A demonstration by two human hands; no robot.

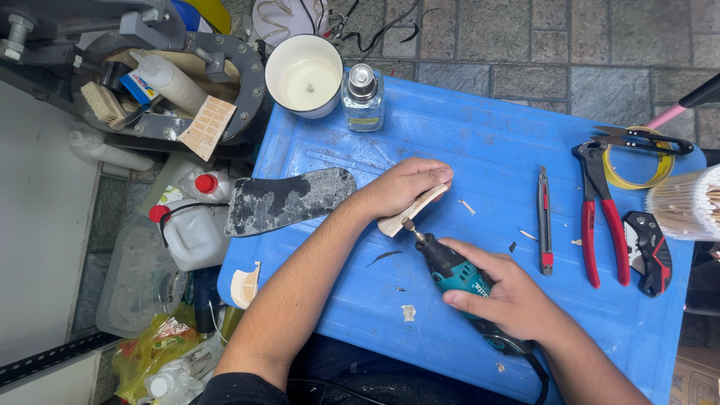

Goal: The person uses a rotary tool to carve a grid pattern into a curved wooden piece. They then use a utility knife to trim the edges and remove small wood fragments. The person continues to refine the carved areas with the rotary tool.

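While the left hand [401, 187] pins a small pale wooden strip [412, 211] against the blue plastic table top [465, 135], fingers closed over its upper end, the right hand [510, 296] is wrapped around a teal rotary tool [457, 271] whose bit meets the strip's lower end. Judging by the pale chips [408, 312] scattered over the blue surface, some shaping looks done; the strip is in one piece and the bit is on it, so the work seems mid-way rather than finished.

Counted in the head view: one strip, one rotary tool, and one dark worn shoe sole [289, 199] lying just left of the left hand. To the right, well apart from the hands, lie one slim utility knife [545, 221], one pair of red-handled pliers [604, 217], one folding knife [649, 251], one roll of yellow tape [634, 161] and one bundle of thin sticks [686, 202]. At the far edge stand one white cup [304, 75] and one clear glass bottle [363, 97]. Beside the table sit two red-capped plastic jugs [195, 225].
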